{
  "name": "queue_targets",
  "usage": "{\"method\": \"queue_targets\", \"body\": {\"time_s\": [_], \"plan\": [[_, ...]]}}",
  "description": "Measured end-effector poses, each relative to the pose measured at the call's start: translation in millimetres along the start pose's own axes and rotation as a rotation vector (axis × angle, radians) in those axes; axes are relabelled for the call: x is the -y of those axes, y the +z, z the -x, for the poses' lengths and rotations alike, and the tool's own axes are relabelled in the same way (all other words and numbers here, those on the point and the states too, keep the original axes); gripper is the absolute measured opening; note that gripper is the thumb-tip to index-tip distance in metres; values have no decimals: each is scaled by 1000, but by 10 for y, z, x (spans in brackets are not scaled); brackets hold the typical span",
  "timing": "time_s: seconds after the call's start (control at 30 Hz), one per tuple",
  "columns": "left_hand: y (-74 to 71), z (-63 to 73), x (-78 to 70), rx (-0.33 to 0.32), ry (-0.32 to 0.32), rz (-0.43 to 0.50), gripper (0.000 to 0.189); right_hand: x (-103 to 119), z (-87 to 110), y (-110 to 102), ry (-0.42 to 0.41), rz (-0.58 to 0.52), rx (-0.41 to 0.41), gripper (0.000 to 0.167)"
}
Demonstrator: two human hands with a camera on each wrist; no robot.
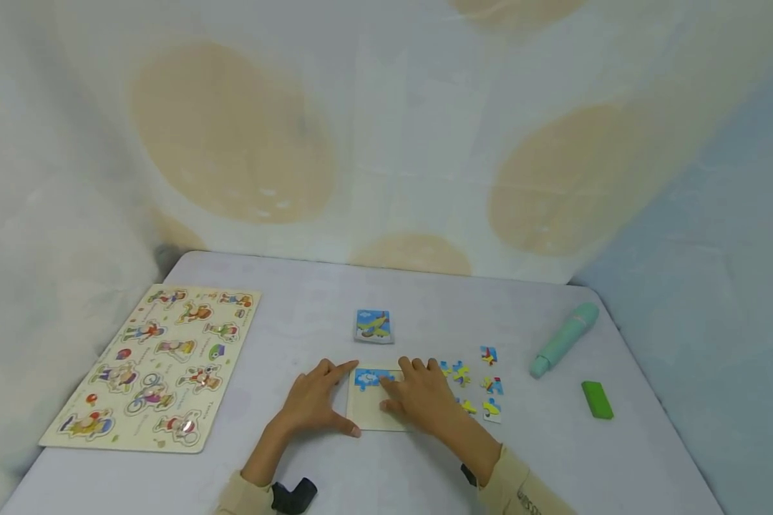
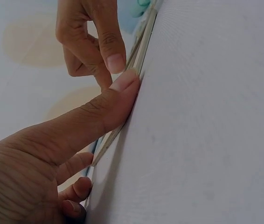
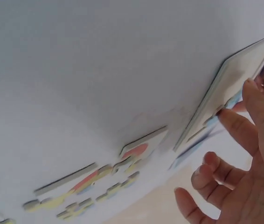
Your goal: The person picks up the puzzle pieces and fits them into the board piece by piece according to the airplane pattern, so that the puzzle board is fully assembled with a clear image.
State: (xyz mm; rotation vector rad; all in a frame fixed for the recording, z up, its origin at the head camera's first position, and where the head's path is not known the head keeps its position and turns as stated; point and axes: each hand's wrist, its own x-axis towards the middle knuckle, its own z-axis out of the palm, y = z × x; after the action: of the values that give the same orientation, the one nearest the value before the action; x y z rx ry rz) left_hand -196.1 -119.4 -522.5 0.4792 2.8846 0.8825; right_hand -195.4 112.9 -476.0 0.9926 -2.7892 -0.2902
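Note:
A small wooden puzzle board (image 1: 368, 415) lies in front of me, with joined blue jigsaw pieces (image 1: 366, 378) along its upper left. My left hand (image 1: 312, 400) spans the board's left side and holds it, thumb at the near edge and index finger at the far corner. In the left wrist view that thumb (image 2: 118, 95) bears on the board's edge. My right hand (image 1: 421, 400) reaches over the board from the right. Its index fingertip presses on the blue pieces, the thumb is just above the board, and the other fingers are loosely bent, as the right wrist view shows.
Several loose jigsaw pieces (image 1: 492, 410) lie right of the board. Behind it is a picture card (image 1: 373, 327) with a yellow plane. A large peg puzzle (image 1: 187, 372) covers the table's left; a mint-green cylinder (image 1: 565, 340) and a green block (image 1: 597, 400) lie at right.

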Motion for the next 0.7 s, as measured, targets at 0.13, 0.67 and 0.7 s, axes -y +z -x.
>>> {"method": "queue_targets", "body": {"time_s": [0.13,0.67,0.7], "plan": [[3,-1,1,-4,-9,-4,112,-73,-7,20,-54,10,-41,43],[10,2,26,3,3,10,112,-144,-76,24,-32,-147,-3,51],[7,3,27,3,3,8,112,-133,-73,15,-36,-145,-4,51]]}}
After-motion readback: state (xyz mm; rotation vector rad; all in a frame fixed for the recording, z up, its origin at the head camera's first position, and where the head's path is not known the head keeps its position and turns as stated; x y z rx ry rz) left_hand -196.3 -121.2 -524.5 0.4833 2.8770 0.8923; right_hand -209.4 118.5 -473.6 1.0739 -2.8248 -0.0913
